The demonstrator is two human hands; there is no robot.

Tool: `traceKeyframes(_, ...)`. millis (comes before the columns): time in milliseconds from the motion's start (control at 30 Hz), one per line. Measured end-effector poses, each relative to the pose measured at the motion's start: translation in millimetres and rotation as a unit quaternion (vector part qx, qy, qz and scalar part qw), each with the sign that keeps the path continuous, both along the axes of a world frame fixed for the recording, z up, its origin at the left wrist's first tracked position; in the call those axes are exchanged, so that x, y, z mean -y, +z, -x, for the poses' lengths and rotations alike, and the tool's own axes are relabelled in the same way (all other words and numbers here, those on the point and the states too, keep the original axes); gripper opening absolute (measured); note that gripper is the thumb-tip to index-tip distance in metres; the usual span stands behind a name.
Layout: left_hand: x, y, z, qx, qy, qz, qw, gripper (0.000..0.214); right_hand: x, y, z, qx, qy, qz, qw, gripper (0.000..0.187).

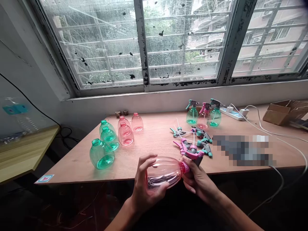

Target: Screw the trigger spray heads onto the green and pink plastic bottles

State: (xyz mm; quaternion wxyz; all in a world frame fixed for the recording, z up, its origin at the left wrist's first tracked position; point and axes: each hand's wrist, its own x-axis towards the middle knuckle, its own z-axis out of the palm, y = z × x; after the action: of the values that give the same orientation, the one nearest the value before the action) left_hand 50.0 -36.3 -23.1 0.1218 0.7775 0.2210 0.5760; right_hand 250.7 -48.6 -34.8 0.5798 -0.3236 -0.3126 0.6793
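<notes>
My left hand (143, 184) is wrapped round the body of a clear pink bottle (166, 171) that lies on its side in front of the table's near edge. My right hand (196, 178) grips the pink and grey spray head (192, 153) at the bottle's neck. Just beyond lies a heap of loose spray heads (201, 139), pink and teal. Three green bottles (106, 146) and three pink bottles (126, 130) without heads stand at the left of the wooden table (156, 134).
Three bottles with spray heads fitted (204, 115) stand at the back by the window sill. A white power strip (234, 113) with cables runs to the right. A cardboard box (284, 112) sits at the far right. A lower wooden shelf (26, 150) stands at the left.
</notes>
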Motion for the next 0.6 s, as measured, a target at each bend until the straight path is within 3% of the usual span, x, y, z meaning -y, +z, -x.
traceKeyframes(100, 0.9, -0.3, -0.1, -0.023, 0.021, -0.074, 0.997, 0.059, -0.1, 2.7, -5.1, 0.008, 0.017, 0.012, 1.0, 0.051)
traceKeyframes(200, 1.8, 0.0, 0.5, -0.028, 0.026, -0.083, 0.996, 0.063, 0.7, 4.5, -6.3, 0.015, 0.017, 0.003, 1.0, 0.051)
traceKeyframes(333, -2.3, -2.3, 1.6, -0.018, -0.004, -0.004, 1.0, 0.064, 1.2, 6.9, -6.8, 0.005, 0.021, -0.035, 0.999, 0.045)
traceKeyframes(433, -6.3, -4.3, 1.2, 0.043, -0.037, 0.072, 0.996, 0.057, 0.3, 9.7, -9.9, -0.002, 0.027, -0.074, 0.997, 0.046)
traceKeyframes(600, -4.8, -6.8, -2.2, 0.087, -0.051, 0.146, 0.984, 0.053, 1.1, 7.4, -14.3, 0.085, 0.047, -0.162, 0.982, 0.04)
